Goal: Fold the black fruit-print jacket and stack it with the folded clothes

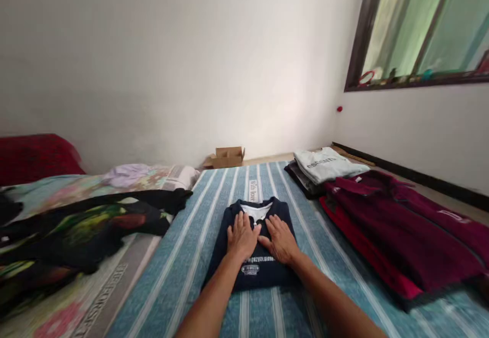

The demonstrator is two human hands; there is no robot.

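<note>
Both hands (left hand (240,236), right hand (280,238)) press flat on folded navy shirt (255,266).

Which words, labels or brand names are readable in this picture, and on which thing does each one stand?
"ESSENTIALS", partly blurred: on the grey folded shirt.
"THE FOREST", a doubtful reading, the rest cut off: on the floral sheet.
White chest print under both hands: on the navy folded shirt, too small to read.
Tag on the striped blanket: blurred.
White print on the maroon jacket: unreadable.

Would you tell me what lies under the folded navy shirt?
The folded navy shirt lies on the striped blue cover; both hands, left hand and right hand, press flat on it. Anything beneath stays hidden.
</note>
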